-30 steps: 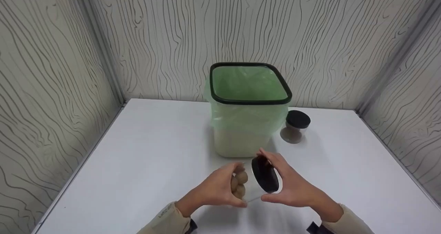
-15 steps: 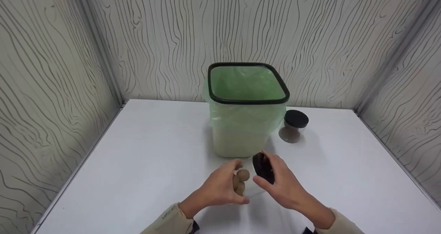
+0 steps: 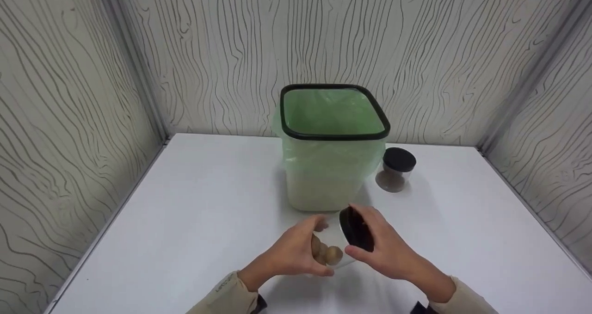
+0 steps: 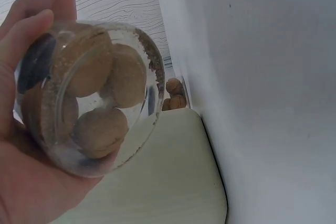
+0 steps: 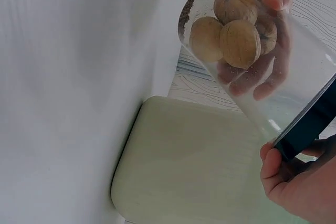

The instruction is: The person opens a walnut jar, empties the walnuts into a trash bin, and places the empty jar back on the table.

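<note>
My left hand [image 3: 291, 254] grips a clear jar [image 3: 330, 254] lying on its side just above the white table [image 3: 194, 212], in front of the bin. Several walnuts [image 3: 329, 255] lie inside it; they show large through the glass [image 4: 100, 98] and from the other side [image 5: 236, 30]. My right hand [image 3: 388, 251] grips the black lid [image 3: 355, 228] at the jar's mouth, fingers curled round its rim [image 5: 310, 124]. Whether the lid is tight on the jar I cannot tell.
A cream bin [image 3: 323, 184] with a black rim and a green bag liner stands behind the hands. A second jar [image 3: 395, 168] with a black lid and brown contents sits to its right. Patterned walls close the table on three sides.
Both hands have stayed at the jar and sunk slightly toward me. The walnuts have shifted lower in the jar, and the right hand has closed further over the lid.
</note>
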A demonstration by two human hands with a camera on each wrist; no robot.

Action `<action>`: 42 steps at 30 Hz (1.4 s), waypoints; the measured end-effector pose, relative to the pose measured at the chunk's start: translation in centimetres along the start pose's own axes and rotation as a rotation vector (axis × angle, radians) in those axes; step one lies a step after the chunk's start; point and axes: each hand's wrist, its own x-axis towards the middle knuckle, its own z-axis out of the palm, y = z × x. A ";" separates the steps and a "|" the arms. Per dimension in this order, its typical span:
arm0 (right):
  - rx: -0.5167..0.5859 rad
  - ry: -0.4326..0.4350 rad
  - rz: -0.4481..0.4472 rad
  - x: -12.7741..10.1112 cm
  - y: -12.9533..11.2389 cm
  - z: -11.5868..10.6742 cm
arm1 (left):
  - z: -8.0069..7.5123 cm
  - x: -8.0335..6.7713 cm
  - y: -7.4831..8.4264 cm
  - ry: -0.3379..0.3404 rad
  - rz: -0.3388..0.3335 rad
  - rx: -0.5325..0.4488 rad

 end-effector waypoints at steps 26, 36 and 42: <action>0.048 -0.020 -0.410 0.4 1.6 -0.4 | -0.8 0.1 -0.7 -0.138 0.115 -0.120; -0.073 0.049 -0.158 -0.2 0.0 0.1 | -0.1 0.2 -0.3 -0.035 0.024 -0.047; -0.059 0.093 -0.093 -0.3 -0.4 0.3 | 0.0 0.1 -0.2 -0.031 0.016 -0.064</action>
